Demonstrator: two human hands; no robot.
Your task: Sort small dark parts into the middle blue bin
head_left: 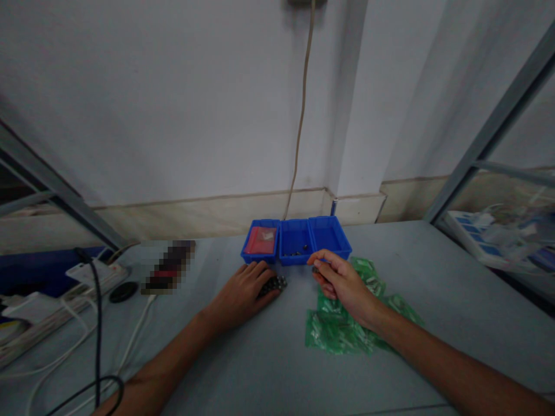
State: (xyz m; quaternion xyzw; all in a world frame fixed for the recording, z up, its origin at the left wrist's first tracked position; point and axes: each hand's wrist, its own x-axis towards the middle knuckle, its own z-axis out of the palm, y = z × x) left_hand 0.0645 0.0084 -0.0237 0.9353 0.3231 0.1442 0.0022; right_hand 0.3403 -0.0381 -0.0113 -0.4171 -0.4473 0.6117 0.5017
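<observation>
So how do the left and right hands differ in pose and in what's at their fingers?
The left hand is palm down, cupped beside a heap of small dark pieces; the right hand is curled, fingertips gathered on a small dark piece. The left hand's thumb and fingers are spread; the right hand's are drawn together. Both are bare.
</observation>
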